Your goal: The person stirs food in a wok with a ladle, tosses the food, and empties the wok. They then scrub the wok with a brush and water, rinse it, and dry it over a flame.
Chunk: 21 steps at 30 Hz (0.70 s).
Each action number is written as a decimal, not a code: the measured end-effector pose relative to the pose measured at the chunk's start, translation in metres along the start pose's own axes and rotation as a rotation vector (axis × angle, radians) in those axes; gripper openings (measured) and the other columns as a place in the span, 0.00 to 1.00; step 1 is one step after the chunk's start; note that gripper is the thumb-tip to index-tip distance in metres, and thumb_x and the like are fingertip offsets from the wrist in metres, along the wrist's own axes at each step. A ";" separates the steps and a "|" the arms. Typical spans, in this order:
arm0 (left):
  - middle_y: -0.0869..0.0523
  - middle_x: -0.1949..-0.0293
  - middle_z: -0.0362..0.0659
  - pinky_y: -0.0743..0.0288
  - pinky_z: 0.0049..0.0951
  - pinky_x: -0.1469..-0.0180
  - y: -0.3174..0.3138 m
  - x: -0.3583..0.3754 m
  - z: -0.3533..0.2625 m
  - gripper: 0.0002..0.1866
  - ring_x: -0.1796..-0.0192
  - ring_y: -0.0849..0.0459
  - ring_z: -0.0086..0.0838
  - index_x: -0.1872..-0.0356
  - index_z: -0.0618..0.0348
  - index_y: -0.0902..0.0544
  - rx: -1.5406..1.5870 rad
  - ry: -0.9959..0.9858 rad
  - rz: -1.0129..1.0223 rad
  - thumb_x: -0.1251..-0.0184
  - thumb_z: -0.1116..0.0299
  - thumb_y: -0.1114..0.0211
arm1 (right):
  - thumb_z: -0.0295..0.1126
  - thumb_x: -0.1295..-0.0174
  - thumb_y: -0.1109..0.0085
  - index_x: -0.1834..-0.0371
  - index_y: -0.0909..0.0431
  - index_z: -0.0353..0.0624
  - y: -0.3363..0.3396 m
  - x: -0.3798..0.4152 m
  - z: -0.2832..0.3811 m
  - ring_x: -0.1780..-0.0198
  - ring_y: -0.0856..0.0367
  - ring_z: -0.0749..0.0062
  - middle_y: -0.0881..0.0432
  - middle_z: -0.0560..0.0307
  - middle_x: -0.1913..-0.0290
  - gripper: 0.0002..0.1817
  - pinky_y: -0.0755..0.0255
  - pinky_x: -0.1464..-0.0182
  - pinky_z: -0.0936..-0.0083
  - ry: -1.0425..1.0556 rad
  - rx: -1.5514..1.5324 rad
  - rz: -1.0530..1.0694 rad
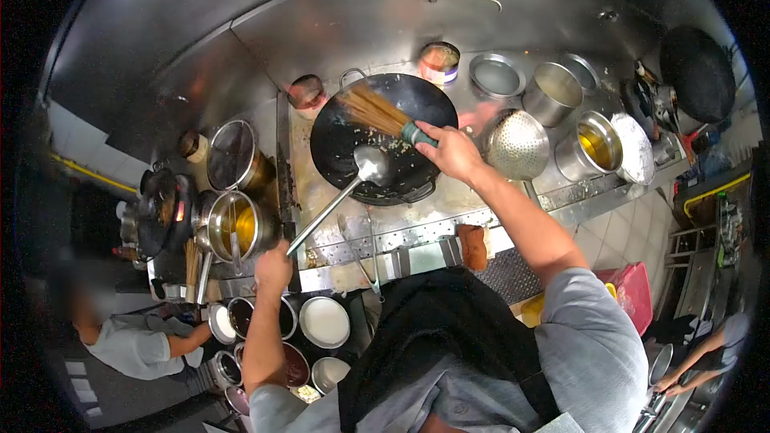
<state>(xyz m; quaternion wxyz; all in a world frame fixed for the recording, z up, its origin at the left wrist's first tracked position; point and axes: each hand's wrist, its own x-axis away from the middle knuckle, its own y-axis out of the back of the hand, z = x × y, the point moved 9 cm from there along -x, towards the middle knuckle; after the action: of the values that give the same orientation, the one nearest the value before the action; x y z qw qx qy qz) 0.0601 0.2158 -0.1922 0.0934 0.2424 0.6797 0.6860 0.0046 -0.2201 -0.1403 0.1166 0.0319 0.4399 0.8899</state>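
A bamboo wok brush [375, 112] with a green-wrapped grip is in my right hand [454, 152], its bristles over the far left part of a black wok [429, 100]. My left hand [273, 268] is closed around the end of a long-handled metal ladle [370, 163]. The ladle's bowl hangs over the near side of the wok, below the bristles. Small pale food bits are scattered across the wok's inner surface.
Right of the wok are a perforated strainer [518, 144], a steel pot [553, 92] and a pot of yellow oil [592, 147]. More oil pots [235, 224] stand left. Sauce containers [325, 321] sit below my left arm. One person [140, 345] works at left, another [714, 349] at right.
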 end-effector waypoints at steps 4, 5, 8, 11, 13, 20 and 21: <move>0.14 0.70 0.54 0.23 0.54 0.63 -0.016 0.005 0.026 0.09 0.65 0.15 0.55 0.59 0.52 0.26 -0.088 0.046 -0.101 0.41 0.70 0.39 | 0.43 0.37 0.38 0.34 0.25 0.52 -0.016 0.008 -0.023 0.50 0.16 0.48 0.16 0.37 0.53 0.27 0.23 0.48 0.61 -0.048 -0.052 0.035; 0.14 0.70 0.54 0.23 0.54 0.63 -0.015 0.007 0.031 0.09 0.65 0.15 0.55 0.59 0.51 0.26 -0.078 0.038 -0.134 0.41 0.70 0.39 | 0.43 0.38 0.37 0.33 0.26 0.53 -0.032 0.009 -0.043 0.49 0.16 0.48 0.16 0.36 0.53 0.28 0.23 0.48 0.61 -0.163 0.180 0.200; 0.15 0.72 0.55 0.24 0.57 0.64 -0.025 0.013 0.044 0.09 0.66 0.15 0.56 0.59 0.48 0.25 -0.060 0.067 -0.124 0.40 0.68 0.38 | 0.44 0.38 0.36 0.34 0.25 0.54 -0.004 0.020 -0.030 0.50 0.15 0.50 0.16 0.38 0.53 0.28 0.23 0.49 0.63 -0.225 -0.093 0.063; 0.16 0.74 0.55 0.24 0.57 0.64 -0.017 0.016 0.037 0.08 0.68 0.15 0.55 0.62 0.50 0.26 -0.077 0.059 -0.215 0.41 0.68 0.38 | 0.46 0.39 0.34 0.35 0.24 0.52 0.024 0.042 0.006 0.56 0.13 0.51 0.15 0.38 0.58 0.29 0.23 0.52 0.63 -0.031 -0.193 -0.233; 0.16 0.75 0.54 0.25 0.56 0.65 -0.012 0.015 0.038 0.07 0.69 0.16 0.54 0.63 0.51 0.26 -0.091 0.050 -0.272 0.41 0.69 0.38 | 0.46 0.39 0.35 0.35 0.24 0.53 0.000 0.039 -0.005 0.57 0.13 0.50 0.15 0.37 0.59 0.28 0.23 0.52 0.62 -0.042 -0.105 -0.003; 0.19 0.74 0.46 0.27 0.47 0.65 0.028 0.017 0.043 0.06 0.68 0.17 0.45 0.70 0.53 0.25 -0.220 -0.119 -0.600 0.48 0.74 0.36 | 0.48 0.38 0.37 0.35 0.23 0.51 0.039 0.019 -0.007 0.53 0.13 0.60 0.13 0.45 0.56 0.28 0.23 0.47 0.69 0.035 -0.607 -0.120; 0.19 0.74 0.46 0.27 0.47 0.65 0.034 0.016 0.039 0.06 0.68 0.17 0.45 0.70 0.53 0.25 -0.228 -0.120 -0.600 0.48 0.74 0.36 | 0.48 0.38 0.37 0.35 0.23 0.51 0.040 0.018 -0.009 0.53 0.13 0.60 0.13 0.45 0.56 0.28 0.23 0.47 0.69 0.037 -0.615 -0.123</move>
<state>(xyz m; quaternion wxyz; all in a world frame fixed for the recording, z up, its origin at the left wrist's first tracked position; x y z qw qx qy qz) 0.0705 0.2556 -0.1568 0.3578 0.0594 0.6330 0.6839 -0.0220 -0.2465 -0.1153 0.1664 -0.0474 0.1533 0.9729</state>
